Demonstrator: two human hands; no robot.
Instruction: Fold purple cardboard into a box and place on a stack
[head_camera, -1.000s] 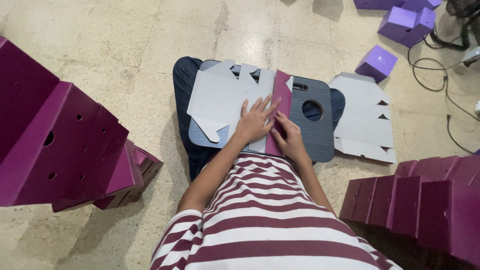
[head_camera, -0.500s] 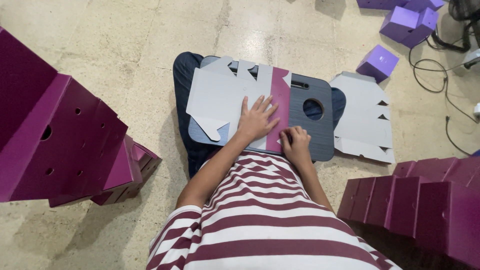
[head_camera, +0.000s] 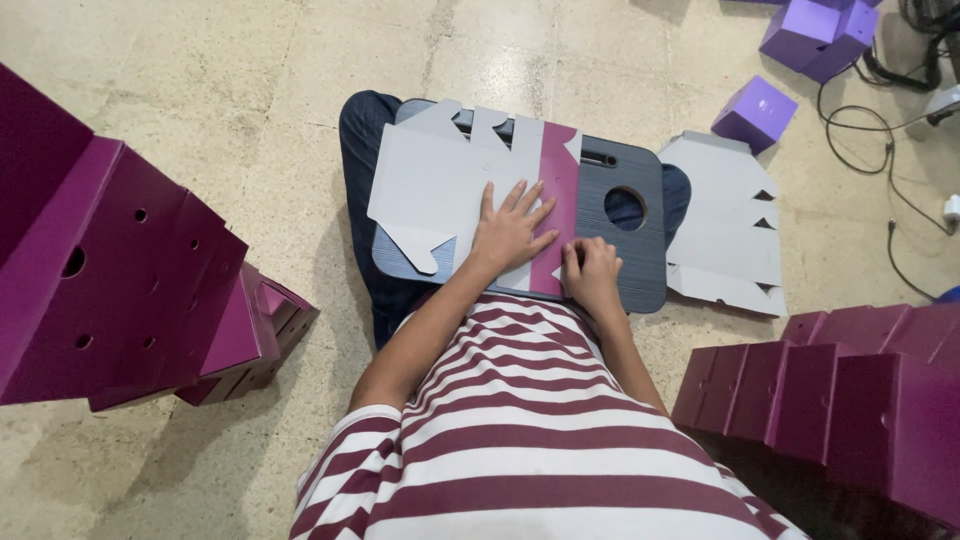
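The flat box blank (head_camera: 440, 185) lies on the dark lap board (head_camera: 640, 260), toward its left edge. The left hand (head_camera: 510, 228) presses it down with fingers spread, gripping nothing. The right hand (head_camera: 592, 270), curled, pushes on the magenta flap (head_camera: 558, 190); it is best to press straight along the crease, near the board's near edge.

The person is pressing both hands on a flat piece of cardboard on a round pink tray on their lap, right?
Not quite. The head view shows the tray is dark blue-grey and rectangular with rounded corners, not round and pink. The rest holds: the left hand lies flat on the unfolded cardboard, and the right hand presses by its purple folded strip.
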